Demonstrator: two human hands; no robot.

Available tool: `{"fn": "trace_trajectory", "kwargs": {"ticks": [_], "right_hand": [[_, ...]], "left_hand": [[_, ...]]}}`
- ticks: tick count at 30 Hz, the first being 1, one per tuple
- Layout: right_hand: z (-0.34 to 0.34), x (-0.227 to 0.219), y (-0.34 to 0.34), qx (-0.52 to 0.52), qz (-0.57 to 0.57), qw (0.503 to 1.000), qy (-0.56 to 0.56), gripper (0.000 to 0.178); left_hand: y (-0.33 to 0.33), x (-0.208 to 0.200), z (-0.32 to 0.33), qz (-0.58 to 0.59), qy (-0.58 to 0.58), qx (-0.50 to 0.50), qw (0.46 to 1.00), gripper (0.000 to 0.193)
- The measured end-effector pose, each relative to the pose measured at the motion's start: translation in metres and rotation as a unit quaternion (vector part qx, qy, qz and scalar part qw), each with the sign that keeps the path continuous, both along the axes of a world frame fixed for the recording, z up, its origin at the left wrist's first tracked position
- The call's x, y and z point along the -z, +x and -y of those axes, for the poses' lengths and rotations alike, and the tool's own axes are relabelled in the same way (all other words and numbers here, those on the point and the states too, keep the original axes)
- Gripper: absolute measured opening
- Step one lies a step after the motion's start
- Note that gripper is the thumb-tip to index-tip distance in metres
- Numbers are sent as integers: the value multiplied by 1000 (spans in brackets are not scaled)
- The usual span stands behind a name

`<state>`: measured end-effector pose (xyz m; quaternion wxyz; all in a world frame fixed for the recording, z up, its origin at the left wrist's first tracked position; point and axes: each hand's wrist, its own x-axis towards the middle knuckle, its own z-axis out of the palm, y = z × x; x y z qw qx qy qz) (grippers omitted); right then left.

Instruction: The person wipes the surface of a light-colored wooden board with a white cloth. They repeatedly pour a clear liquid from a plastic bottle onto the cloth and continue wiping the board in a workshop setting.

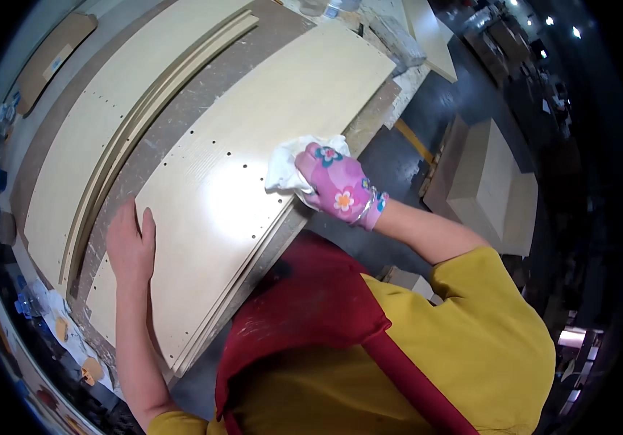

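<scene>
My right hand [337, 181], in a pink glove with a flower pattern, presses a crumpled white cloth [280, 168] onto a pale wooden panel [217, 239]. The cloth lies near the panel's edge closest to my body. Small dark holes run along both long edges of this panel, and light glares off its middle. It tops a stack of similar boards. My left hand [130, 243] is bare and rests at the panel's far-left edge, its fingers stretched out and the thumb apart.
A second stack of pale panels [130, 80] lies beyond a strip of scuffed brown board [202, 94]. Bottles [315, 7] and a worn grey block [398, 40] are at the table's far end. Cartons [482, 181] stand on the floor to the right.
</scene>
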<state>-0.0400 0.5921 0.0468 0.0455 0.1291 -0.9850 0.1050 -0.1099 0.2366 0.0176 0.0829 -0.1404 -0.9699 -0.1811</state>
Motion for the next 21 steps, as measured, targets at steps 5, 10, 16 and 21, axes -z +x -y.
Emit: {"fn": "trace_trajectory", "kwargs": {"ticks": [5, 10, 16, 21], "right_hand": [[-70, -7, -29, 159, 7, 987, 7, 37], [-17, -3, -4, 42, -53, 998, 12, 34], [-70, 16, -18, 124, -71, 990, -13, 43], [-101, 13, -40, 198, -97, 974, 45, 40]], "left_hand": [[0, -4, 0, 35, 4, 6, 999, 39], [-3, 3, 2, 3, 13, 29, 999, 39], [-2, -2, 4, 32, 17, 30, 999, 40], [-3, -6, 2, 46, 10, 35, 998, 39]]}}
